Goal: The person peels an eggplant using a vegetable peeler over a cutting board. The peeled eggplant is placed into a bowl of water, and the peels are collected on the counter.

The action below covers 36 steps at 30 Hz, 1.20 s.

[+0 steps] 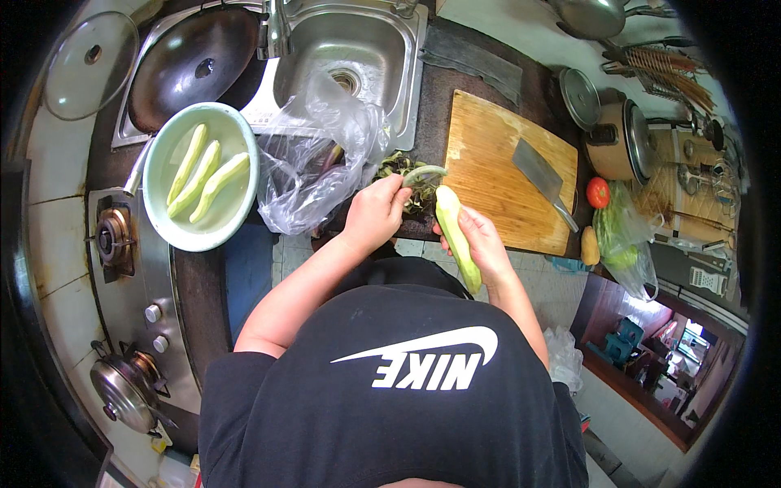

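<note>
My left hand (379, 210) grips a curved pale-green tool (425, 174) that looks like a peeler, its working end near the vegetable's top. In my right hand (482, 239) is a long, peeled pale-green vegetable (453, 227), probably an eggplant, held tilted at the counter's front edge. Dark peelings (404, 168) lie in a heap beyond my left hand. To their left sits a clear plastic bag (299, 189) with something dark purple inside. Several similar peeled vegetables (207, 177) rest in water in a pale-green basin (148, 198).
Right of my hands lies a wooden cutting board (488, 158) bearing a cleaver (540, 171). Past it are a tomato (598, 193), bagged green vegetables (616, 222) and a pot (616, 140). A steel sink (366, 46), a wok (192, 61) and a gas stove (143, 256) stand farther back and left.
</note>
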Tool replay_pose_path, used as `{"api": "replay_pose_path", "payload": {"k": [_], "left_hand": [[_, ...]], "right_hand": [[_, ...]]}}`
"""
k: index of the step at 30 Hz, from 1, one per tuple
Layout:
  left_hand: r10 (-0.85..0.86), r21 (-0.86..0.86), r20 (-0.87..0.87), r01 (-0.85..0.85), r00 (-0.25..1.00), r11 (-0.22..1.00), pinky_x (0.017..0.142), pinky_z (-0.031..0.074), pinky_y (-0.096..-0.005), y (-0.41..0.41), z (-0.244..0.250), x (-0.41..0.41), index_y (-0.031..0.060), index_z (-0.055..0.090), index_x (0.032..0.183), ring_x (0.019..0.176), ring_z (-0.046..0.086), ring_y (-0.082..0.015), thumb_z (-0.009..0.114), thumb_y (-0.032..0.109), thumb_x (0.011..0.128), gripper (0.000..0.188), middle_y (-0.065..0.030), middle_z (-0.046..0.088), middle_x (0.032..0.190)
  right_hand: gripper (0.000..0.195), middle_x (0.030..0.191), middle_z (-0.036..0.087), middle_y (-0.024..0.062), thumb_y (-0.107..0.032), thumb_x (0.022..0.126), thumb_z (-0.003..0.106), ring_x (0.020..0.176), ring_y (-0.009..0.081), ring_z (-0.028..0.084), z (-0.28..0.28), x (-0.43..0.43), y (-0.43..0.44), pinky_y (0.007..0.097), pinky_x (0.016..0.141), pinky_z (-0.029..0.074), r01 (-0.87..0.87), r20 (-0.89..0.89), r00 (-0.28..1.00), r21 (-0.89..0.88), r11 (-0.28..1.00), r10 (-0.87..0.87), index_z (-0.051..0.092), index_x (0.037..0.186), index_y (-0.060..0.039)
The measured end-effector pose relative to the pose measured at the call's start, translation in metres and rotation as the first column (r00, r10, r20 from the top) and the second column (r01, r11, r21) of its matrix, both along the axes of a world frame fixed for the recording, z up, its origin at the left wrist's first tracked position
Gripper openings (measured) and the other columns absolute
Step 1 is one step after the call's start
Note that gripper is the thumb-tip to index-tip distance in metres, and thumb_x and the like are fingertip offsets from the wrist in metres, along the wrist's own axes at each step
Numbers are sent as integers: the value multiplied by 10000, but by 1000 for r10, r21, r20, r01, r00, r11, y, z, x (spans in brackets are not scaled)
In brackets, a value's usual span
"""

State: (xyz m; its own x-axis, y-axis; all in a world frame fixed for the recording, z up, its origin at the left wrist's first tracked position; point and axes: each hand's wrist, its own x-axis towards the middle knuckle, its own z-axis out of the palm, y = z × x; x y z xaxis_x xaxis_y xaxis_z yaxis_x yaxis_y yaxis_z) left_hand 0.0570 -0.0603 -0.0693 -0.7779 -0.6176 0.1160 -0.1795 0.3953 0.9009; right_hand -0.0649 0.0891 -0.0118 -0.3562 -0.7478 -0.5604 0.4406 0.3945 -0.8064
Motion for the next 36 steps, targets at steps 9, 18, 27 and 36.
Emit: {"api": "replay_pose_path", "payload": {"k": [9, 18, 27, 36], "left_hand": [[-10, -221, 341, 91, 940, 971, 599, 464, -464, -3, -25, -16, 40, 490, 896, 685, 595, -372, 580, 181, 823, 183, -164, 583, 723], [-13, -203, 334, 86, 943, 975, 659, 461, -451, -2, -31, -27, 15, 487, 885, 779, 580, -375, 684, 225, 728, 328, -174, 586, 806], [12, -171, 202, 23, 979, 985, 684, 456, -464, 5, -35, -31, 8, 484, 939, 820, 566, -382, 620, 186, 796, 265, -199, 557, 825], [-201, -4, -71, 201, 977, 980, 648, 428, -407, 35, 12, -20, -11, 512, 832, 728, 522, -358, 555, 92, 842, 112, -176, 508, 761]], "right_hand": [[395, 924, 619, 84, -366, 966, 395, 687, 123, 570, -11, -3, 4, 236, 602, 487, 153, 52, 987, -12, 988, -153, 521, 1102, -18], [423, 973, 606, 111, -370, 970, 375, 721, 145, 582, -17, -2, 14, 250, 592, 502, 306, 75, 949, 5, 952, -305, 504, 1142, -6], [436, 955, 607, 106, -382, 968, 374, 726, 150, 589, -20, -5, 22, 250, 597, 507, 404, 118, 905, 53, 913, -408, 508, 1129, 0], [445, 889, 628, 111, -416, 962, 368, 675, 160, 586, -38, -23, 19, 275, 583, 504, 528, 358, 777, 76, 846, -517, 549, 1074, -25]]}}
